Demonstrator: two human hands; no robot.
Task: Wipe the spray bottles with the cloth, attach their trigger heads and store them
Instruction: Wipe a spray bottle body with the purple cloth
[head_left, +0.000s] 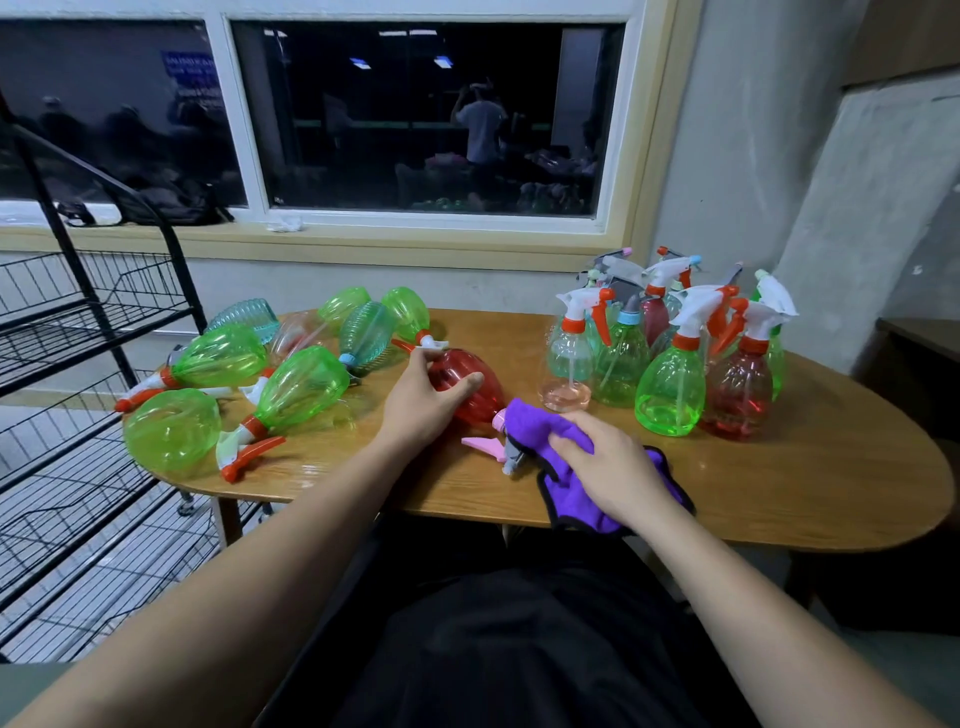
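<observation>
A red spray bottle (475, 387) lies on its side in the middle of the wooden table (779, 493), its pink and grey trigger head (498, 447) pointing toward me. My left hand (426, 400) grips the bottle's body from the left, thumb across its top. My right hand (608, 467) holds a purple cloth (535, 431) bunched against the trigger head. Several green, teal and clear bottles (301, 384) lie on their sides at the table's left.
A group of upright spray bottles (675, 353) with trigger heads on stands at the right back of the table. A black wire rack (88, 322) with shelves stands to the left. A window and wall lie behind the table.
</observation>
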